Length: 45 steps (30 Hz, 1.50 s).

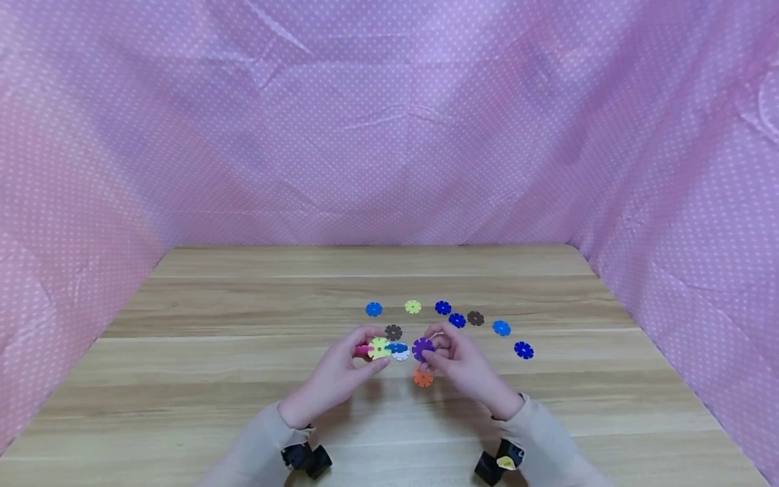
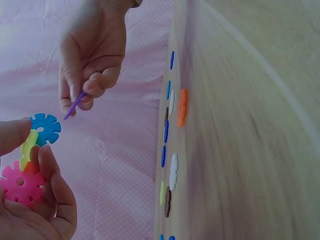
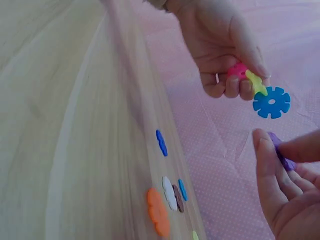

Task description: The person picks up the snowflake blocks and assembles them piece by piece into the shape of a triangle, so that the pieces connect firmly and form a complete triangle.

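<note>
My left hand (image 1: 343,364) grips a short chain of notched plastic discs above the table. In the chain, a pink disc (image 2: 22,185) sits nearest the palm, a yellow disc (image 1: 379,348) is slotted crosswise in the middle, and a blue disc (image 3: 271,102) sticks out toward the right hand. A bit of orange shows beside the yellow one in the left wrist view. Between thumb and fingers, my right hand (image 1: 460,360) pinches a purple disc (image 1: 420,348), apart from the blue one. On the table, an orange disc (image 1: 422,379) lies just below the right hand.
Loose discs lie flat on the wooden table (image 1: 243,291): a white one (image 1: 401,356) and a brown one (image 1: 393,332) near the hands, a blue one (image 1: 374,309) farther back, and several more curving right to a dark blue one (image 1: 523,350). Pink dotted cloth (image 1: 389,135) surrounds the table.
</note>
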Motion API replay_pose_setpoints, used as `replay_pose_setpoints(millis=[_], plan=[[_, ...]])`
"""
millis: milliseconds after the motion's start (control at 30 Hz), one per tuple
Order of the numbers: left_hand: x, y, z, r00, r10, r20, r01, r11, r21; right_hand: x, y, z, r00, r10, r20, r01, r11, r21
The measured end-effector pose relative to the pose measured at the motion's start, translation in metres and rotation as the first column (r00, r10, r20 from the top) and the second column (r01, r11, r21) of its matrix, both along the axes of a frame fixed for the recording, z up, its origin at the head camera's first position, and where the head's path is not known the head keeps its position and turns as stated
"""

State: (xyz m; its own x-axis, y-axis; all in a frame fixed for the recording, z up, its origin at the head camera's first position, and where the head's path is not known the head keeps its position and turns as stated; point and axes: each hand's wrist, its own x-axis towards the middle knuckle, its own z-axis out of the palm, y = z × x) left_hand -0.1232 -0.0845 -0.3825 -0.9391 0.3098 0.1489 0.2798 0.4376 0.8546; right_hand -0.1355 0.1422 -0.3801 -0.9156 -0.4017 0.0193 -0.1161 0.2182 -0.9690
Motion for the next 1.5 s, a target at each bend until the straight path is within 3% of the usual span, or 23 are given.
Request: replay_pose_setpoints(millis=[167, 533, 933, 1267, 1367, 1500], plan=[[-0.0015, 0.0024, -0.0021, 1.0, -0.02, -0.01, 0.02, 1.0, -0.004, -0.0015, 0.0008, -0.0009, 0.996, -0.032, 0.078, 0.038, 0.997, -0.066], [-0.002, 0.0036, -0.0024, 0.999, -0.019, -0.03, 0.019, 1.0, 0.006, -0.0003, -0.0003, 0.0011, 0.99, -0.039, 0.137, 0.054, 0.993, -0.108], [-0.0023, 0.0031, -0.0024, 0.999, -0.024, -0.037, 0.024, 1.0, 0.001, 0.0001, -0.0015, 0.0034, 0.991, -0.037, 0.131, 0.047, 0.996, -0.077], [-0.0039, 0.0061, -0.002, 0.999, -0.023, -0.042, 0.024, 1.0, 0.009, 0.0011, -0.0045, 0.0041, 0.998, -0.015, 0.066, 0.021, 0.996, -0.09], [-0.0044, 0.0072, -0.0028, 0.997, -0.028, -0.068, 0.029, 0.999, 0.013, 0.0014, -0.0062, 0.0047, 0.997, -0.028, 0.068, 0.034, 0.995, -0.099], [-0.0043, 0.0087, -0.0051, 0.987, -0.037, -0.156, 0.042, 0.999, 0.03, 0.002, -0.0087, 0.0043, 0.997, -0.044, 0.066, 0.05, 0.994, -0.095]])
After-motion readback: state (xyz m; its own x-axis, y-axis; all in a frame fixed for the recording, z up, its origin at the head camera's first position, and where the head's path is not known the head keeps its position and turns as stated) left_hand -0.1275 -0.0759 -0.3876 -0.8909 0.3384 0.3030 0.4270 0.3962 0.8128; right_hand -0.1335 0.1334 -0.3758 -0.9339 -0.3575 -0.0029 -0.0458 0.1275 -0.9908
